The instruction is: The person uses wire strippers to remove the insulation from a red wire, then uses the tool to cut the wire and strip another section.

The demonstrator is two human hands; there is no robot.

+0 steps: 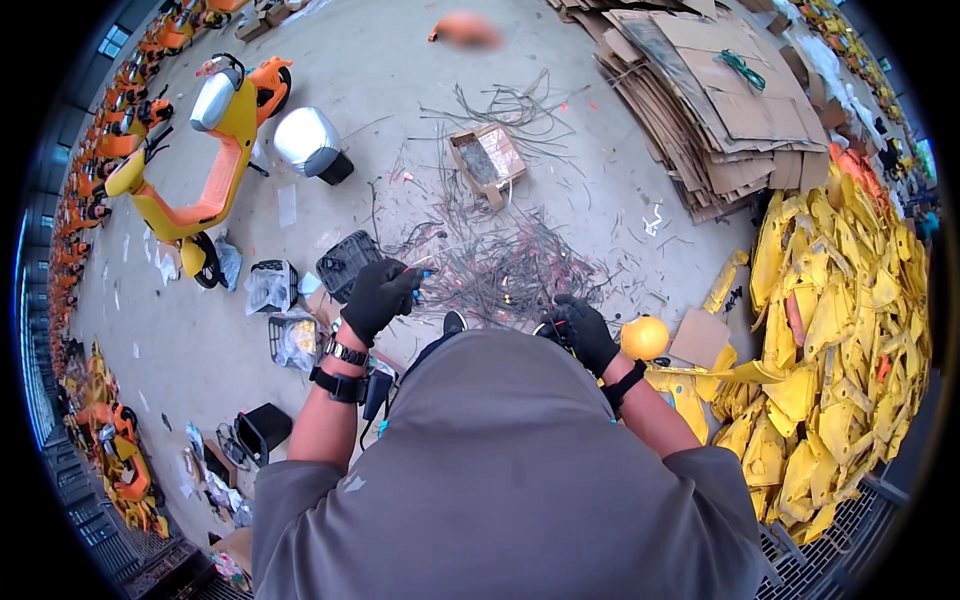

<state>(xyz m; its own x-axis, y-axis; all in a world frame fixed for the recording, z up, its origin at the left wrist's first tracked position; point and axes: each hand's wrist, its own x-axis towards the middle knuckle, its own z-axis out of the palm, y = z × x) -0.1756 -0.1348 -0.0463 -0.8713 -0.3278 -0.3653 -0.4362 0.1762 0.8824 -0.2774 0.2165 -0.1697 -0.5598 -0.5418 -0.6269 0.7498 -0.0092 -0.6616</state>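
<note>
My left hand (pixel 382 295), in a black glove, is closed on a thin red-and-white wire (pixel 424 262) that sticks out past the fingertips. Small blue pieces (pixel 426 274) show beside those fingers; whether they are held is unclear. On the other side, my right hand (pixel 585 334), also gloved in black, pinches a thin wire end (pixel 556 323) with red and white parts. Its lower fingers are partly hidden. A tangled heap of cut wires (pixel 517 262), mostly dark with red bits, covers the floor between and beyond both hands.
An open cardboard box (pixel 489 161) lies beyond the wires. Black crates (pixel 349 259) stand at left, near a yellow-orange scooter (pixel 202 187) and a silver-topped container (pixel 307 142). Right are flattened cardboard (pixel 720 97), a yellow helmet-like dome (pixel 643 337) and heaped yellow panels (pixel 832 322).
</note>
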